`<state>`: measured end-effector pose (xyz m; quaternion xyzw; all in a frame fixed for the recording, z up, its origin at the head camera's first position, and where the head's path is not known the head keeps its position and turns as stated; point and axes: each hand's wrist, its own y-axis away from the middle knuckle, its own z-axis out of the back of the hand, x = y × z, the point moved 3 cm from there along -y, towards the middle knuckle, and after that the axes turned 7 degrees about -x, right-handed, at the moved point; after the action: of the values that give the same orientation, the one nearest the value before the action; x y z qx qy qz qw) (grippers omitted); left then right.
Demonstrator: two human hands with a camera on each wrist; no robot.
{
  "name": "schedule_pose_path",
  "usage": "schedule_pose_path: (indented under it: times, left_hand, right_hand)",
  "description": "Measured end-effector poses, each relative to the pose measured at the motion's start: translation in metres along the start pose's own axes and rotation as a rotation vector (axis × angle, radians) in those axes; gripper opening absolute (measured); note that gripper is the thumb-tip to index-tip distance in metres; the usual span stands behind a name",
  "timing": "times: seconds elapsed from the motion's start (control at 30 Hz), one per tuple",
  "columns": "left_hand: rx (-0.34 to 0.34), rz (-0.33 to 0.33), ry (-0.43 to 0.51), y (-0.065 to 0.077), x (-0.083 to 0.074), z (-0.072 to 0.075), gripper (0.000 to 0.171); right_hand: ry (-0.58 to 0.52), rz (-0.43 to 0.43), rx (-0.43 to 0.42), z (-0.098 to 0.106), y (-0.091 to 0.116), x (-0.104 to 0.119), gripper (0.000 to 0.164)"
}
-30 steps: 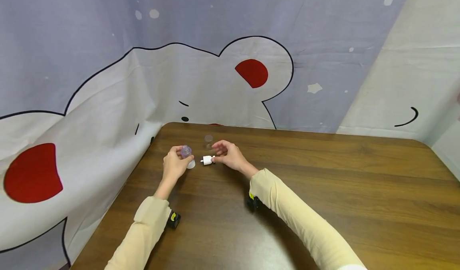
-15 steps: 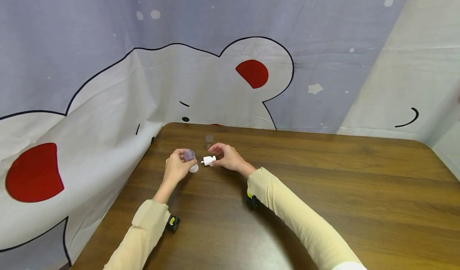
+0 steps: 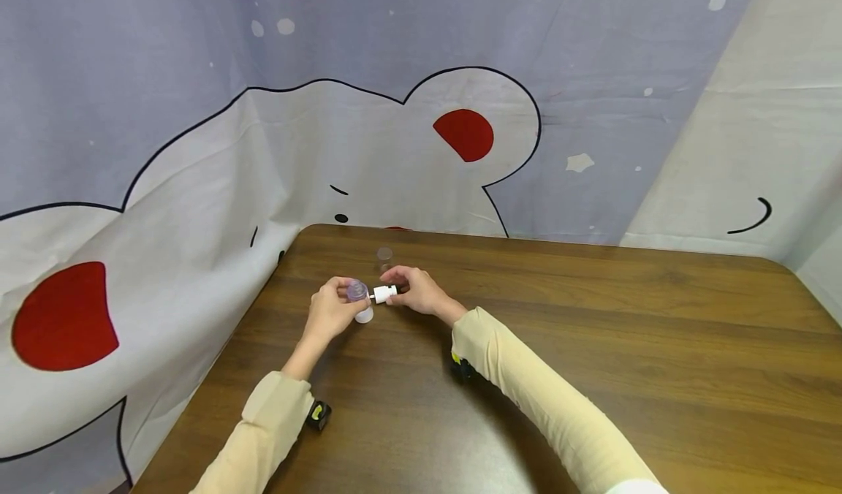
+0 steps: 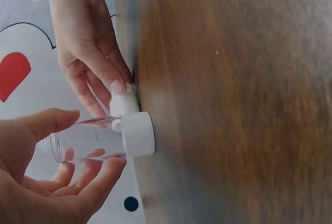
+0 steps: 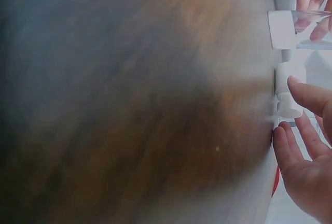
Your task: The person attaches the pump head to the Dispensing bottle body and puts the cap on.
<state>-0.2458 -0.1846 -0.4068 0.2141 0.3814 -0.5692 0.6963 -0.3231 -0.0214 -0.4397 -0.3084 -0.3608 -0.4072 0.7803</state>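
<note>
My left hand (image 3: pixel 332 308) grips a clear bottle (image 4: pixel 98 140) with a white base, its threaded neck pointing up. The base is at or just above the tabletop; I cannot tell if it touches. Right beside the bottle lies a white pump head (image 3: pixel 384 294) on the table, its thin stem toward the bottle. My right hand (image 3: pixel 421 291) is at the pump head, with the thumb touching it in the right wrist view. The other fingers are spread and bent around its far side, apparently with a gap. Behind the right fingertips stands a small clear cap (image 3: pixel 384 254).
The brown wooden table (image 3: pixel 625 348) extends far to the right. A patterned curtain (image 3: pixel 368 143) hangs along its back and left edges. Black wrist cameras (image 3: pixel 319 414) sit under both sleeves.
The left hand has carried the bottle to the right and slightly nearer the body, up against the pump head's stem. The right hand has shifted slightly left around the pump head.
</note>
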Motion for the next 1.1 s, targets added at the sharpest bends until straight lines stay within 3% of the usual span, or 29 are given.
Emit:
schedule_pose_path:
  times: [0.83, 1.1]
  left_hand:
    - [-0.008, -0.012, 0.048, -0.0007, 0.0041, -0.0052, 0.051]
    - [0.016, -0.006, 0.081, -0.0031, 0.0039, -0.0095, 0.052]
  right_hand:
    - [0.131, 0.001, 0.045, -0.0035, -0.0015, 0.0015, 0.027]
    - [0.124, -0.018, 0.014, -0.0016, -0.0009, -0.0027, 0.026]
